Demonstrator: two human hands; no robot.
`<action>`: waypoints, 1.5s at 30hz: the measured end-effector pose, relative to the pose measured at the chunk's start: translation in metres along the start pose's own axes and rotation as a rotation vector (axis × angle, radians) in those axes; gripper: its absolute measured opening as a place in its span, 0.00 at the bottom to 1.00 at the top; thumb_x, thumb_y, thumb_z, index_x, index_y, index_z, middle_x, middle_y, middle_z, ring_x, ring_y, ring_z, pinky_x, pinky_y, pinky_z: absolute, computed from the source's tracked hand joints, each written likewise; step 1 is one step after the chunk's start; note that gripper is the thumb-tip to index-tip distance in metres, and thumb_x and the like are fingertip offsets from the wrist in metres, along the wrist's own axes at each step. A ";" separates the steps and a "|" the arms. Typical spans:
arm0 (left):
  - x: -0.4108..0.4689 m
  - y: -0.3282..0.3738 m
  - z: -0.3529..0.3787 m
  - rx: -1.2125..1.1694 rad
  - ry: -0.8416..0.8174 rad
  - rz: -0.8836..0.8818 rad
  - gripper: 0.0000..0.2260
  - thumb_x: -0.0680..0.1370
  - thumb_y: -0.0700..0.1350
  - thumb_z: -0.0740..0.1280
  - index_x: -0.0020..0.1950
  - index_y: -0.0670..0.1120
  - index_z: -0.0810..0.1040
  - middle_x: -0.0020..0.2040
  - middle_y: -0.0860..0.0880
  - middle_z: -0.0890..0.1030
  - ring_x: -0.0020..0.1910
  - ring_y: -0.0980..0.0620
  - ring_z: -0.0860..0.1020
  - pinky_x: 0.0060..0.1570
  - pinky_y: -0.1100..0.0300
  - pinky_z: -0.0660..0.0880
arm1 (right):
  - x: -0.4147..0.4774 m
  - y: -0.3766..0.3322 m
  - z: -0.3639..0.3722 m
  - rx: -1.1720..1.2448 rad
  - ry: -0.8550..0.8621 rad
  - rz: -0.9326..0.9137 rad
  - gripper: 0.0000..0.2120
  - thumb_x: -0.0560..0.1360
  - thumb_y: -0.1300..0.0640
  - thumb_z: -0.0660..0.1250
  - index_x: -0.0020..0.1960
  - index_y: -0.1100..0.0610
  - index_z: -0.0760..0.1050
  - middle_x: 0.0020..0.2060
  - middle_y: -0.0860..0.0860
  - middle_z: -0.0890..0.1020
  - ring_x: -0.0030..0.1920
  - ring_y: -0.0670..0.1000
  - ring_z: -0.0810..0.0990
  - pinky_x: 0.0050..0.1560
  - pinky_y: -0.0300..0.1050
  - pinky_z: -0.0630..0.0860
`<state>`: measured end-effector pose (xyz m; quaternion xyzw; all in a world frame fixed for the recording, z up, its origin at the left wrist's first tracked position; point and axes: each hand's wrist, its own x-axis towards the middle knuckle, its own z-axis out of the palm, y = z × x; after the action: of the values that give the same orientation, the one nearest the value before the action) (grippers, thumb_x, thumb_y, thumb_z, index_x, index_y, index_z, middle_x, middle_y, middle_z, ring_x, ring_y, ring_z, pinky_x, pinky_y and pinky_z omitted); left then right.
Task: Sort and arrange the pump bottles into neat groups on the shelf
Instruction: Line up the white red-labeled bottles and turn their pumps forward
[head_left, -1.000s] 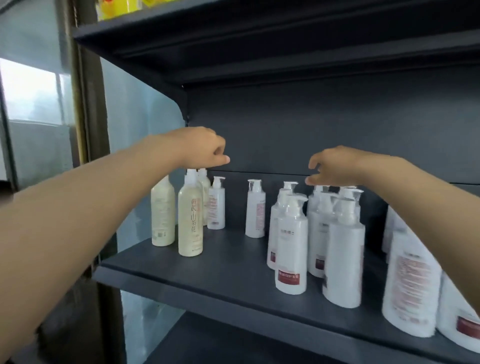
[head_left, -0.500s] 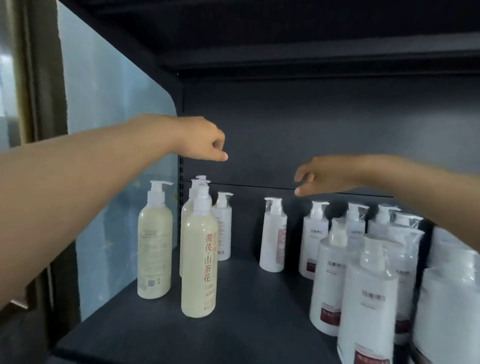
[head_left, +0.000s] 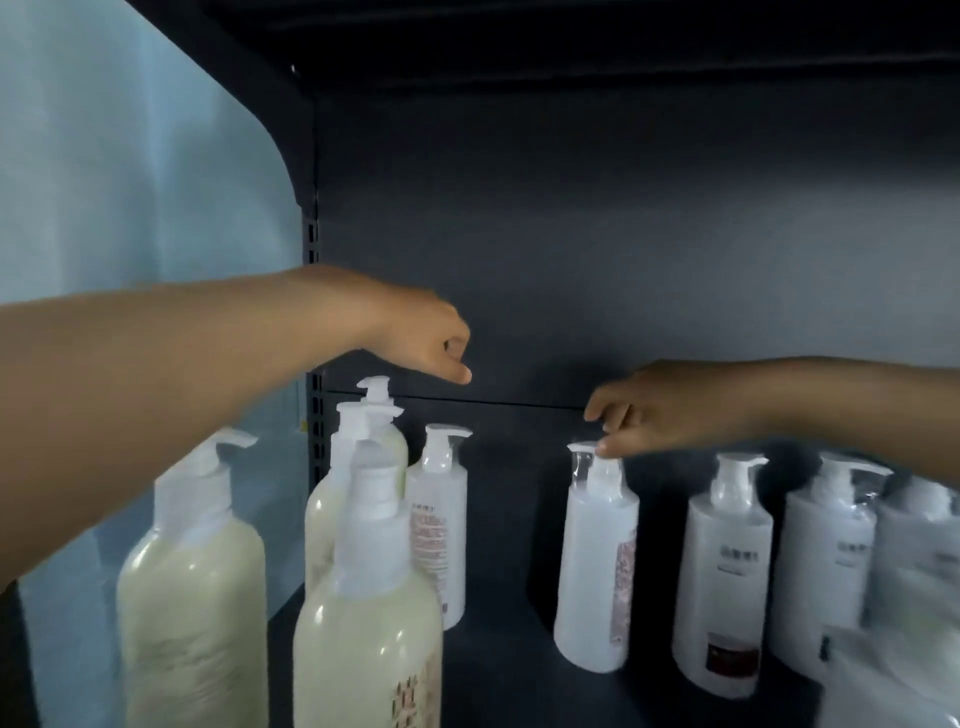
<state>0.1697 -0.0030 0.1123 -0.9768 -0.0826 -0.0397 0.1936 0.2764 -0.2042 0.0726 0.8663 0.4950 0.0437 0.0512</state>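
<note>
Well, my left hand (head_left: 423, 338) hangs in the air with its fingers curled into a loose fist and nothing in it, above and a little behind the pump heads of the cream bottles. My right hand (head_left: 670, 410) is lower and reaches in from the right. Its thumb tip touches the top of the pump on a white bottle (head_left: 597, 561), and the other fingers are bent above it. I cannot tell whether that counts as a real pinch or only a touch. That bottle stands upright and alone in the middle of the shelf (head_left: 498, 675), with a gap on either side. To its left a slimmer white bottle with red print (head_left: 440, 525) stands just beside the cream group. That group is a front cream bottle (head_left: 363, 613) close to the camera, a second cream bottle (head_left: 192, 597) at the far left, and a third (head_left: 319, 514) partly hidden behind the front one. To the right of the touched bottle two more white pump bottles (head_left: 727, 571) (head_left: 826, 561) stand side by side, and further ones at the right edge are too blurred to count. Behind everything is the dark back panel (head_left: 571, 234), and a pale translucent side panel (head_left: 130, 208) closes the left.
</note>
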 end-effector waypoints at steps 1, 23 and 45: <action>0.007 0.001 0.006 0.018 -0.029 0.024 0.16 0.78 0.56 0.59 0.54 0.44 0.75 0.44 0.53 0.73 0.46 0.52 0.72 0.45 0.61 0.66 | 0.004 0.000 0.006 0.015 -0.027 -0.010 0.20 0.75 0.43 0.63 0.64 0.51 0.71 0.56 0.45 0.80 0.55 0.47 0.77 0.61 0.44 0.72; 0.041 0.006 0.048 -0.204 -0.368 0.164 0.09 0.74 0.49 0.70 0.39 0.47 0.74 0.30 0.53 0.80 0.30 0.56 0.80 0.31 0.68 0.72 | 0.023 0.007 0.039 0.482 -0.024 -0.016 0.07 0.70 0.51 0.73 0.44 0.53 0.80 0.40 0.49 0.84 0.39 0.45 0.82 0.38 0.35 0.78; 0.006 0.092 -0.062 -0.264 -0.135 0.338 0.10 0.73 0.49 0.70 0.42 0.42 0.78 0.35 0.48 0.83 0.27 0.55 0.81 0.26 0.71 0.72 | -0.105 0.041 -0.012 0.343 0.106 0.291 0.13 0.64 0.46 0.76 0.41 0.54 0.81 0.34 0.49 0.84 0.31 0.43 0.81 0.34 0.31 0.71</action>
<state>0.1888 -0.1103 0.1359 -0.9941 0.0754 0.0483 0.0619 0.2566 -0.3147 0.0877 0.9211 0.3670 0.0112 -0.1295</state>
